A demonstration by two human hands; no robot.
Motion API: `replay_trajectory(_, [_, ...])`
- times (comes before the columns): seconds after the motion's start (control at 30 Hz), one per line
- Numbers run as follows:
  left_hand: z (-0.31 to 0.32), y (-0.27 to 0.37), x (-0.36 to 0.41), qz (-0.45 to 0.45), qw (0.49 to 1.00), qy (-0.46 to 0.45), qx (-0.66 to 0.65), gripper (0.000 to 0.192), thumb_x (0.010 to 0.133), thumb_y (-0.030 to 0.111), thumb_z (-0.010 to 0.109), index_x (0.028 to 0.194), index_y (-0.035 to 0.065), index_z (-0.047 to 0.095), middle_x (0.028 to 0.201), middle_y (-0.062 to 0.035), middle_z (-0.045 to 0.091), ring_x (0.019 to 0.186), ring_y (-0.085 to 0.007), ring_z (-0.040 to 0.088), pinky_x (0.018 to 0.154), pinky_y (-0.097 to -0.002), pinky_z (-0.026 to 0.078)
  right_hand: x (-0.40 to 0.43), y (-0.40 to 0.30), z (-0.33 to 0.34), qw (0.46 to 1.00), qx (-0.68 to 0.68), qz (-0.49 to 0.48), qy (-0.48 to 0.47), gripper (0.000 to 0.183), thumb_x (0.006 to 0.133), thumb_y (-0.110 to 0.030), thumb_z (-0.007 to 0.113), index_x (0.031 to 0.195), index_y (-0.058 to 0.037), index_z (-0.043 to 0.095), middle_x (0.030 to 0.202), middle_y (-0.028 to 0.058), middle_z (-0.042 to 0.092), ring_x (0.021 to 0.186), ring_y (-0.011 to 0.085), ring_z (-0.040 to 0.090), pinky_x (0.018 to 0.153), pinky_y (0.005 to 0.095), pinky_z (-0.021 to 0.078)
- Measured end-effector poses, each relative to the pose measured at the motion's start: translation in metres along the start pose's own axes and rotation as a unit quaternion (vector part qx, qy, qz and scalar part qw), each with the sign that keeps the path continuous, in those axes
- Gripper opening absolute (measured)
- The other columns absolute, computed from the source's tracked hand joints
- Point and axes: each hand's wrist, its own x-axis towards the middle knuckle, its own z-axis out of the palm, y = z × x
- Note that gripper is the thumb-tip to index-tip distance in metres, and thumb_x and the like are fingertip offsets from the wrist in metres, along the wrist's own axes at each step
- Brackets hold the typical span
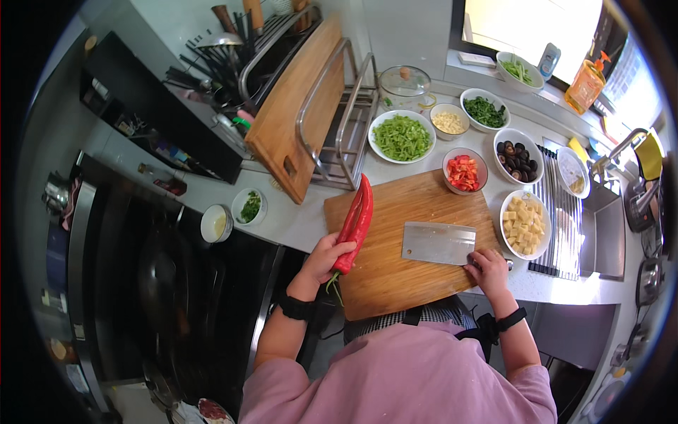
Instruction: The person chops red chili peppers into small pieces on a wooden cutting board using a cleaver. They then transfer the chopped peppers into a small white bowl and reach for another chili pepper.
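Observation:
My left hand [324,261] grips long red chili peppers [361,228], at least two side by side, near their green stems. They point up and away, above the left edge of the wooden cutting board [381,286]. A cleaver [438,244] lies flat on the board, its broad steel blade towards the left. Over its handle, my right hand [488,269] has its fingers closed; only the handle's end shows past them. Chopped red pepper fills a glass bowl [463,174] at the board's far right corner.
Behind the board are bowls of chopped green vegetable [401,137], minced garlic [447,122] and leafy greens [484,111]. Bowls of mushrooms [516,161] and pale cubes [523,223] stand right, before the sink [606,233]. A metal rack [339,153] holds another board [302,111]; a dark stove [175,297] is left.

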Motion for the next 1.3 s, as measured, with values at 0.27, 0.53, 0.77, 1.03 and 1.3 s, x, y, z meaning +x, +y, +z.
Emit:
replay_trajectory(0.27, [0.006,-0.004,-0.032,0.009,0.997,-0.059,-0.044,0.030,0.081,0.014,0.061,0.106,-0.0004,0.052,0.086,-0.0032,0.056,0.070,-0.0092,0.054,0.059,-0.0232,0.046,-0.009,-0.033,-0.023,0.994,0.019,0.041,0.095,0.021,0.071,-0.002,0.061,0.092,-0.0010,0.060,0.091,0.0122,0.056,0.086,0.0310,0.053,0.078,0.0392,0.0430])
replay_trajectory(0.53, [0.019,-0.017,-0.065,0.005,0.997,-0.069,-0.040,0.036,0.082,0.012,0.062,0.113,-0.0002,0.050,0.092,-0.0031,0.056,0.076,-0.0080,0.054,0.065,-0.0208,0.045,-0.027,-0.053,-0.028,0.989,0.097,0.023,0.105,0.023,0.070,0.005,0.056,0.092,0.0015,0.060,0.091,0.0147,0.057,0.086,0.0325,0.054,0.077,0.0378,0.0433])
replay_trajectory(0.77, [0.058,-0.068,-0.140,0.137,0.983,0.101,-0.069,0.040,0.081,0.011,0.062,0.117,-0.0012,0.049,0.096,-0.0043,0.058,0.080,-0.0086,0.055,0.072,-0.0217,0.046,-0.026,-0.032,-0.044,0.984,0.165,-0.063,0.030,0.025,0.071,0.006,0.055,0.095,0.0020,0.060,0.095,0.0160,0.058,0.089,0.0324,0.056,0.081,0.0366,0.0439])
replay_trajectory(1.03, [0.175,-0.217,-0.281,0.151,0.892,0.416,-0.091,0.044,0.080,0.019,0.064,0.116,-0.0021,0.050,0.097,-0.0056,0.059,0.086,-0.0119,0.056,0.078,-0.0252,0.045,-0.064,-0.030,-0.054,0.915,0.282,-0.242,-0.159,0.018,0.079,0.003,0.050,0.095,0.0042,0.059,0.093,0.0173,0.057,0.084,0.0313,0.057,0.075,0.0351,0.0457])
replay_trajectory(1.3, [0.319,-0.336,-0.427,0.150,0.699,0.648,-0.265,0.039,0.081,0.015,0.065,0.115,0.0016,0.051,0.094,-0.0017,0.058,0.079,-0.0081,0.054,0.069,-0.0231,0.045,-0.117,-0.087,-0.053,0.815,0.324,-0.400,-0.267,0.018,0.080,0.007,0.048,0.095,0.0055,0.056,0.093,0.0165,0.057,0.080,0.0265,0.056,0.072,0.0315,0.0466])
